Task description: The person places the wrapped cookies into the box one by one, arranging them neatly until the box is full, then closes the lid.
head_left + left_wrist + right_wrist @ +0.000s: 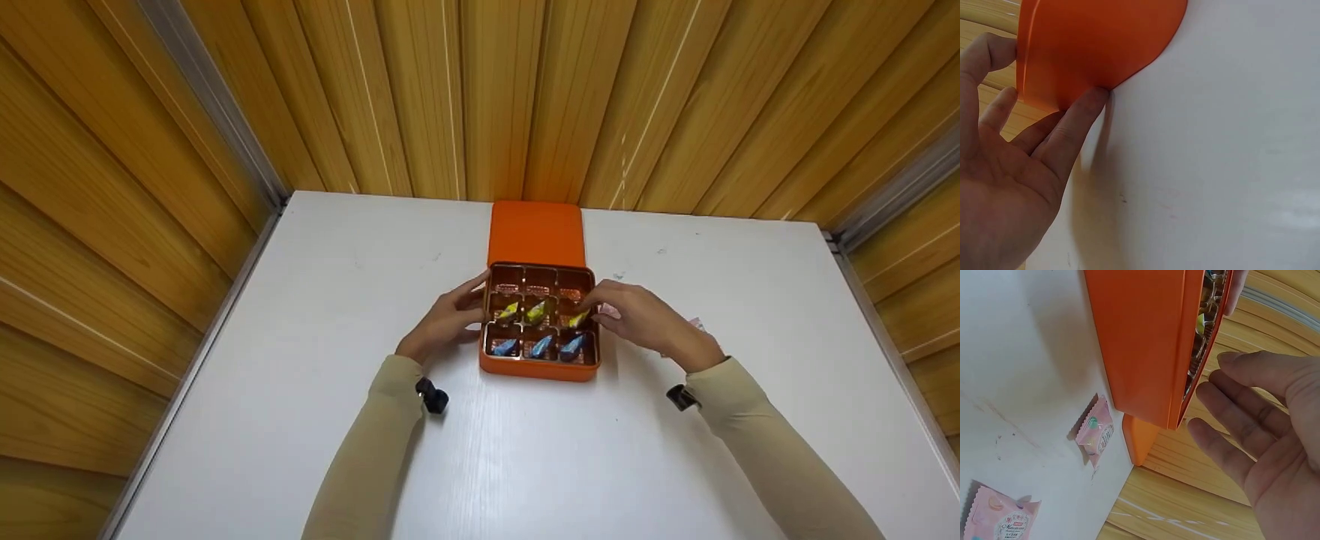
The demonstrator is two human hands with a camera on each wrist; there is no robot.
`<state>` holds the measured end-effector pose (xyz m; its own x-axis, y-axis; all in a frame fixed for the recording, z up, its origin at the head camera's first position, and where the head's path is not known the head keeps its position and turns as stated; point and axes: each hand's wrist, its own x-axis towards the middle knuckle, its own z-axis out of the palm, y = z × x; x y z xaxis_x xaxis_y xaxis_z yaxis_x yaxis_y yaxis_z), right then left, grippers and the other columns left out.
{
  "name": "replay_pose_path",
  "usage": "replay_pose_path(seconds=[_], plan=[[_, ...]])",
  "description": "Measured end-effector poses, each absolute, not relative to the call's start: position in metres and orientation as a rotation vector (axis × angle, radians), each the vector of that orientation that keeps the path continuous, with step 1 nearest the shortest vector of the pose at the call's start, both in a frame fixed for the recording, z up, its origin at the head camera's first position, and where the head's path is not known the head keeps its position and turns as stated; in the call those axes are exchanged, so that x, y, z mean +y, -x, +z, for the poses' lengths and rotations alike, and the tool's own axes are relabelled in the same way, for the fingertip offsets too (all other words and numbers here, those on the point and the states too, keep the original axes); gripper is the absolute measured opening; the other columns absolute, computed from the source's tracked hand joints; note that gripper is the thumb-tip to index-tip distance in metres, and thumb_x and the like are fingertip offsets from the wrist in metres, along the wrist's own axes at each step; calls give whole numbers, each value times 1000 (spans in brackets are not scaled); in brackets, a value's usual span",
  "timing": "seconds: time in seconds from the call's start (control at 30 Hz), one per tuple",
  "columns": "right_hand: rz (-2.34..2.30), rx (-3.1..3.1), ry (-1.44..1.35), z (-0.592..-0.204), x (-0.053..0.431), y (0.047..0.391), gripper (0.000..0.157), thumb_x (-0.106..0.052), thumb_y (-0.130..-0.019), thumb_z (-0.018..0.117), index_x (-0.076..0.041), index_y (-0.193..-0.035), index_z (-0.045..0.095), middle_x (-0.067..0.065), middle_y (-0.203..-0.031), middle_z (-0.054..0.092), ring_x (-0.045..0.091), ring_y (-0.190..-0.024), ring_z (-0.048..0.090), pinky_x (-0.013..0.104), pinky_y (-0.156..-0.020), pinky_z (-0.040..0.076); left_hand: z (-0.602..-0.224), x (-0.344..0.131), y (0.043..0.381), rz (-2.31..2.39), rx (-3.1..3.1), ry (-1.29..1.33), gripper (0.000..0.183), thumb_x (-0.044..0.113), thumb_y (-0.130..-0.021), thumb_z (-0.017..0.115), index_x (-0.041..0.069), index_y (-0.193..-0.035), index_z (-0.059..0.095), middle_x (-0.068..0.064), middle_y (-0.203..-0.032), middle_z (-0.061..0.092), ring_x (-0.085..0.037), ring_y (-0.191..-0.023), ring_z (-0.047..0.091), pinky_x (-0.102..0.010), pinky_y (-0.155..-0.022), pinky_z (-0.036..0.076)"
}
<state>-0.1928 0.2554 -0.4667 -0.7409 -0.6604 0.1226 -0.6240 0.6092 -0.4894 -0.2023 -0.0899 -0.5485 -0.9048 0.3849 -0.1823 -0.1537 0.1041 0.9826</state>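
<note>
An orange box [538, 369] stands on the table, its inside split into several compartments. Blue-wrapped packets [541, 346] lie in the front row, and yellow-wrapped packets [536, 312] in the middle row. My left hand [444, 319] touches the box's left wall; the left wrist view shows fingertips against the orange side [1100, 39]. Over the right middle compartment is my right hand [637, 311], fingertips by a yellow packet [578, 319]. From the right wrist view, its thumb and fingers [1224, 396] are apart just beyond the rim, with nothing visible between them.
Behind the box lies a flat orange lid [536, 231]. Two pink-wrapped packets, one near the box [1098, 430] and one farther off [1002, 517], lie on the white table [360, 277] at the right. Wood-patterned walls [495, 97] enclose the back and sides.
</note>
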Motion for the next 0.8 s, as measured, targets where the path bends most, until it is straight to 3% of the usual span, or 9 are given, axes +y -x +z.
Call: replay_pose_path(seconds=[0.4, 0.67, 0.8], plan=[[-778, 2858, 1097, -468, 270, 189, 27, 5, -92, 79, 0, -118, 74, 13, -114, 74, 36, -108, 71, 55, -96, 57, -551, -90, 203, 1880, 1978, -244, 77, 19, -102, 73, 35, -167, 35, -10, -164, 45, -27, -143, 51, -49, -99, 58], [-794, 2885, 980, -468, 279, 185, 27, -5, -94, 81, -5, -120, 74, 12, -122, 73, 39, -121, 67, 58, -105, 52, -551, -91, 202, 1926, 1904, -226, 81, 8, -99, 70, 35, -167, 36, -8, -164, 45, -26, -137, 56, -48, -97, 58], [-807, 2882, 944, -468, 284, 183, 26, -4, -94, 80, -5, -120, 74, 11, -121, 73, 36, -117, 69, 56, -103, 53, -552, -91, 203, 1926, 1904, -237, 80, 8, -99, 70, 36, -167, 36, -8, -164, 45, -25, -138, 55, -47, -96, 59]])
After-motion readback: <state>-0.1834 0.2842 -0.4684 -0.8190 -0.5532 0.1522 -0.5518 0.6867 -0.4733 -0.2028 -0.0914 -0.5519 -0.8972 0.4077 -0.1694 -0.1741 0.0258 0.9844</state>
